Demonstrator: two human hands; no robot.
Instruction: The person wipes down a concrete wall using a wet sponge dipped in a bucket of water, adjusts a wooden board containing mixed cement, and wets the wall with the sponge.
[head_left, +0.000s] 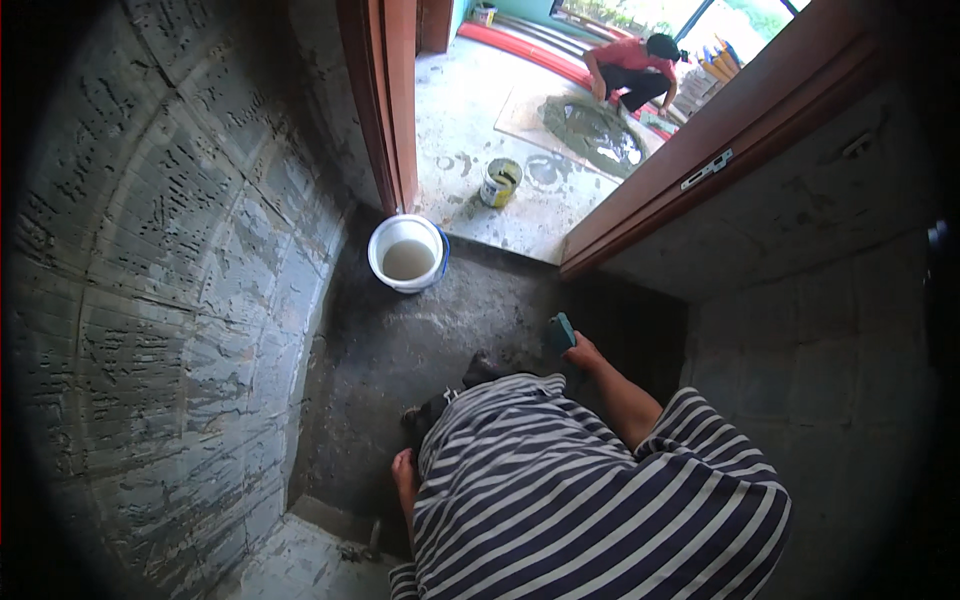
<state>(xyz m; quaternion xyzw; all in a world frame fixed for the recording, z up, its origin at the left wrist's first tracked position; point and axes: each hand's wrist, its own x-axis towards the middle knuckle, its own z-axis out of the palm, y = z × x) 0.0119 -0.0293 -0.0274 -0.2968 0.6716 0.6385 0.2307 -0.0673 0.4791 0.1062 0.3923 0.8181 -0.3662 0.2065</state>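
Note:
My right hand (582, 352) grips a green hand tool (560, 325), perhaps a float or trowel, held out to the right of my body above the dark, damp concrete floor (370, 350). Low at my left side, my left hand (405, 462) hangs with curled fingers, partly beside my striped shirt; what it holds, if anything, I cannot make out. A white bucket (408, 259) of murky liquid stands ahead at the left of the doorway, its blue handle resting against its side.
Grey tiled walls (180, 250) flank me. Beyond the wooden door frame (740, 120) stands a smaller bucket (501, 180). A co-worker (630, 70) squats by wet mortar (580, 130) on a board, near red pipes (510, 45). A short pipe (373, 535) rises behind me at left.

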